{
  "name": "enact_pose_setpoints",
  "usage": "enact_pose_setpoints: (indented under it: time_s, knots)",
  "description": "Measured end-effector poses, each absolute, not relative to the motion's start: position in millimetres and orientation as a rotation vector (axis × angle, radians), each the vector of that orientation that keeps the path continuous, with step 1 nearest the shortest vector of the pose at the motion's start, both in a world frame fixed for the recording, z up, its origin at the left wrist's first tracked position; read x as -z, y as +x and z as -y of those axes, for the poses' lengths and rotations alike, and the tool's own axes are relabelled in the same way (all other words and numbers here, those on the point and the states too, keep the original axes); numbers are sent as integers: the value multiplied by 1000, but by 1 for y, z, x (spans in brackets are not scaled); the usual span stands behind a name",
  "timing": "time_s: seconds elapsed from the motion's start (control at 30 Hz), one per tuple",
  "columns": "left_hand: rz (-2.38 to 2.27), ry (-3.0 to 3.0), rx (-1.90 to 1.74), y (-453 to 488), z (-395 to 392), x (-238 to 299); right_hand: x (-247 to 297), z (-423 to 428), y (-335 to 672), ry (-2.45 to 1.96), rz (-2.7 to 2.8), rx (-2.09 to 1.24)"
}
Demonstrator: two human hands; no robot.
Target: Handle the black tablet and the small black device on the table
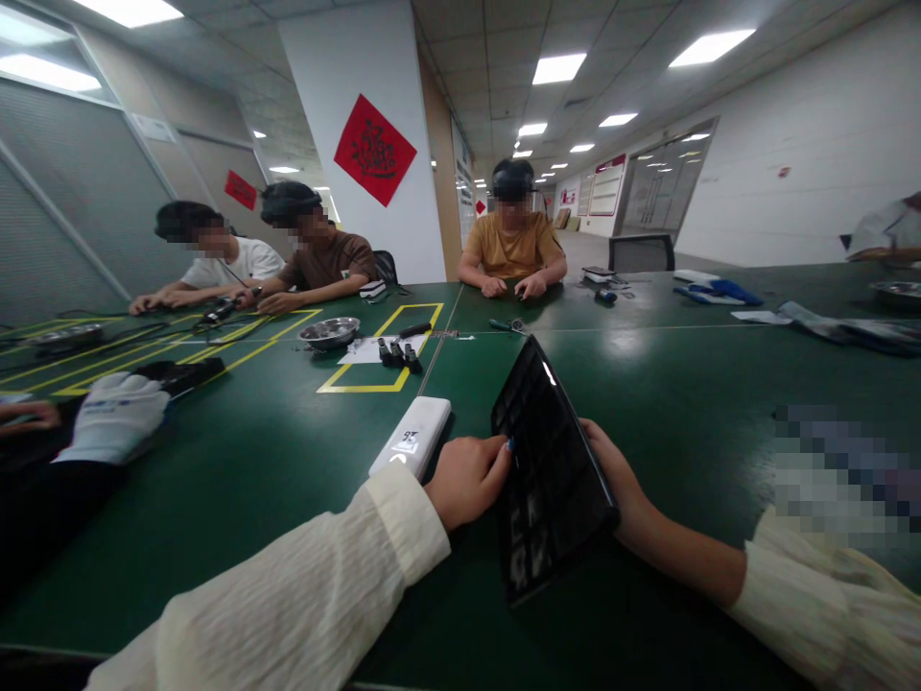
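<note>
A black, glossy, tablet-like panel (pixel 551 470) is tilted up over the green table in front of me, its dark face turned to the left. My right hand (pixel 620 480) holds it by the right edge, with most of the fingers hidden behind it. At the panel's left side, my left hand (pixel 471 477) is closed, thumb and fingers pinched together against the dark face. A tiny blue spot shows at those fingertips, too small to name. Just beyond my left wrist lies a white power bank-like block (pixel 413 434) with a dark marking on top.
A metal bowl (pixel 329 333), black cylindrical parts (pixel 400 354) on white paper and green-handled pliers (pixel 509 326) lie farther off. At the left is another person's gloved hand (pixel 119 417). Several people sit around the table (pixel 691 413). Blue-and-white cloth (pixel 712 288) lies back right.
</note>
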State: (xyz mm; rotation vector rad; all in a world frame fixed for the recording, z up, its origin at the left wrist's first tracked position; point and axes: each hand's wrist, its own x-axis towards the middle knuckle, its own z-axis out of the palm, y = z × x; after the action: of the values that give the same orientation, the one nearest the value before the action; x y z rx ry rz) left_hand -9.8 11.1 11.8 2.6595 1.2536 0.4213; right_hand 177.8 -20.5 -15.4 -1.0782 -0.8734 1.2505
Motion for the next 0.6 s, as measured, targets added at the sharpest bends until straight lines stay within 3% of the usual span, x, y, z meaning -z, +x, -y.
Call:
enact_pose_setpoints:
  time_s: [0.27,0.6]
  knots:
    - [-1350,2603,-569,-10,-12,-9,16,21,178,-1035,858,-1277]
    - [-1322,2850,-398,-11,-8,-13,18,19,179,-1008,866,-1275]
